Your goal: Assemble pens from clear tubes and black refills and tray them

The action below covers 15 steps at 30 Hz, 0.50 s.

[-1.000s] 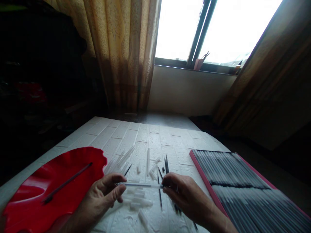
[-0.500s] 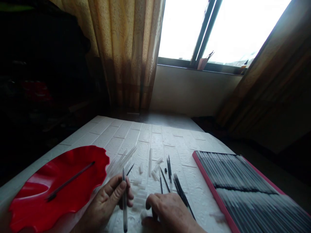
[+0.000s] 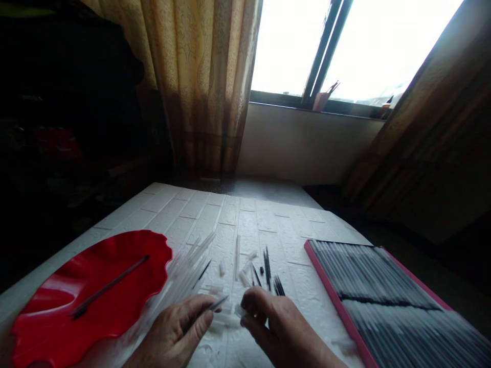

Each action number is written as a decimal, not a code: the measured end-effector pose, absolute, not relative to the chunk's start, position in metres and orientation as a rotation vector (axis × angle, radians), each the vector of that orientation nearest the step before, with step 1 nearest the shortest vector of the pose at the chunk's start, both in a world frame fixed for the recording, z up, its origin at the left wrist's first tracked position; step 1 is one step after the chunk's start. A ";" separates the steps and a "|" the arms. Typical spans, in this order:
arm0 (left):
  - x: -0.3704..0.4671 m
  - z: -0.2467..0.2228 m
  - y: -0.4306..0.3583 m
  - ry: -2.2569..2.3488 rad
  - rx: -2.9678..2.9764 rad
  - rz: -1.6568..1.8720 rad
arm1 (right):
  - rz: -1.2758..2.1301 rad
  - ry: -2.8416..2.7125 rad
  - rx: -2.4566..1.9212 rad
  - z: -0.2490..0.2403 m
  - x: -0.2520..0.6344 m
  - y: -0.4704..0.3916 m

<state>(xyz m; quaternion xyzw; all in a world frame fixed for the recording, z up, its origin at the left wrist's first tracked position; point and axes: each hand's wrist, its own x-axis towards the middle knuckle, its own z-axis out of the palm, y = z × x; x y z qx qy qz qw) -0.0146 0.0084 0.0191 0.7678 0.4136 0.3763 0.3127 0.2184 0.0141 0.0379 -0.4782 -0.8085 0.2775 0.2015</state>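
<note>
My left hand point(image 3: 184, 327) is closed around a pen point(image 3: 220, 303), whose pointed tip sticks out past the thumb toward the right. Facing it, my right hand point(image 3: 274, 322) pinches a small clear pen cap point(image 3: 240, 309) between thumb and fingers. The pen tip and the cap are close but apart. Beneath and between the hands lie several translucent caps point(image 3: 226, 321). Behind the right hand are dark pen refills point(image 3: 267, 268) and a further bunch of refills point(image 3: 279, 286), partly hidden by that hand. Clear pen barrels point(image 3: 192, 260) lie in a heap beyond my left hand.
A red wavy-edged plate point(image 3: 126, 306) holding one finished-looking pen point(image 3: 111, 286) sits at the left. At the right stands a pink-edged box point(image 3: 333, 301) packed with rows of pens. A small black piece point(image 3: 261, 270) lies on the white brick-patterned table point(image 3: 226, 214).
My left hand has tipped the pen from upright to slanting right. My right hand has come up from the table with a clear cap and turned toward the pen tip.
</note>
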 end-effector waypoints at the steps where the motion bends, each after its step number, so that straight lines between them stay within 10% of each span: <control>1: -0.015 0.019 0.008 1.083 2.063 1.001 | 0.814 -2.200 -1.280 0.040 0.221 0.014; 15: -0.013 0.020 0.005 1.045 2.146 1.054 | 0.826 -1.987 -1.104 0.047 0.223 0.015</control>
